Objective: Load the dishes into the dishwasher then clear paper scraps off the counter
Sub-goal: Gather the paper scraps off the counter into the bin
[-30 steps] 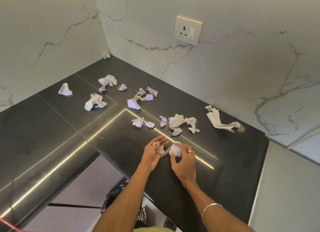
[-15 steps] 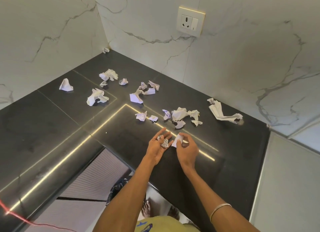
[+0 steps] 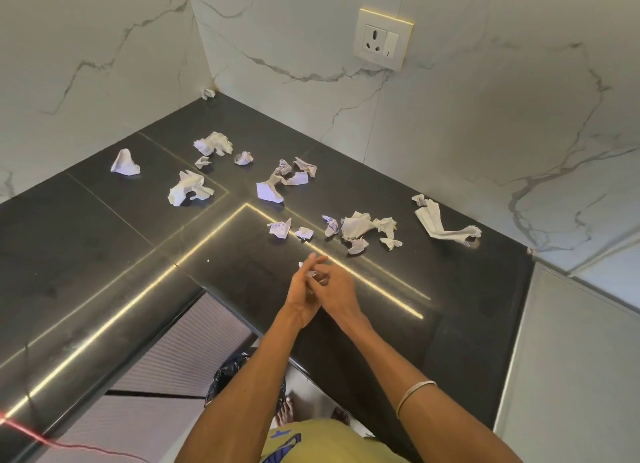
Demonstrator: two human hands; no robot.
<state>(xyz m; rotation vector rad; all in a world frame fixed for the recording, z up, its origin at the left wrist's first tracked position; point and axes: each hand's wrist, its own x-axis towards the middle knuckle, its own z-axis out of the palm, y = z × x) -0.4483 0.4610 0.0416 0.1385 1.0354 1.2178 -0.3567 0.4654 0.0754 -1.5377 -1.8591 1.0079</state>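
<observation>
Tabletop [image 3: 104, 254] of black stone fills the corner under white marble walls, a socket plate [image 3: 383, 38] on the right wall. Scraps lie spread across it, all beyond the hands toward the walls. Largest is the long twisted strip [image 3: 440, 223] far right, its long axis running from the wall out toward the right edge of the tabletop, well apart from both hands. Next, a crumpled cluster [image 3: 360, 227] sits just beyond the hands and slightly right, with no clear long axis; it looks the likeliest next pick, and the right hand [image 3: 337, 289] is nearer it. Two small scraps [image 3: 281, 227] lie just left of that, nearer the left hand [image 3: 304, 289]. Farther left and back are a folded wad [image 3: 188, 189], a cone-shaped piece [image 3: 124, 163] and one tiny ball [image 3: 208, 93] in the corner. Both hands meet over the near edge, fingers overlapping, the grip of each pressed around a small bundle of gathered scraps [image 3: 317, 275] held between them; which hand carries most of it I cannot tell.
</observation>
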